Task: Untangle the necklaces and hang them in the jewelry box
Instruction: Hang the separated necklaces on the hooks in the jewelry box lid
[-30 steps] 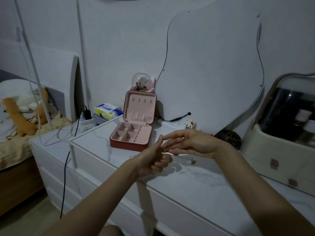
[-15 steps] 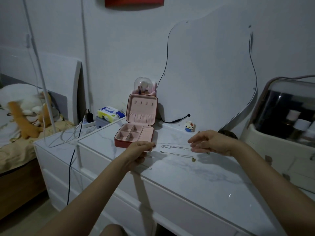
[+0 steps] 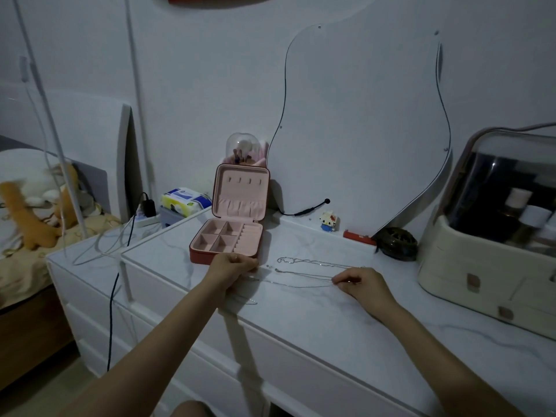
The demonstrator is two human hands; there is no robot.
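Thin silver necklaces (image 3: 304,270) lie stretched out on the white marble dresser top (image 3: 301,311), between my two hands. My left hand (image 3: 231,266) sits just in front of the jewelry box, fingers curled round one end of a chain. My right hand (image 3: 361,282) pinches the other end at the right, resting on the dresser. The pink jewelry box (image 3: 231,233) stands open, its lid upright with a row of small hooks and an elastic pocket; its compartments hold nothing I can see.
A large cream cosmetics organizer (image 3: 493,233) stands at the right. A dark round object (image 3: 397,243), a small toy figure (image 3: 328,221) and a red item (image 3: 359,237) stand along the wall. A tissue pack (image 3: 185,200) and cables lie left of the box.
My hands, close together a second ago, have moved apart, drawing the chains out in a long line. The right hand has dropped to the dresser top.
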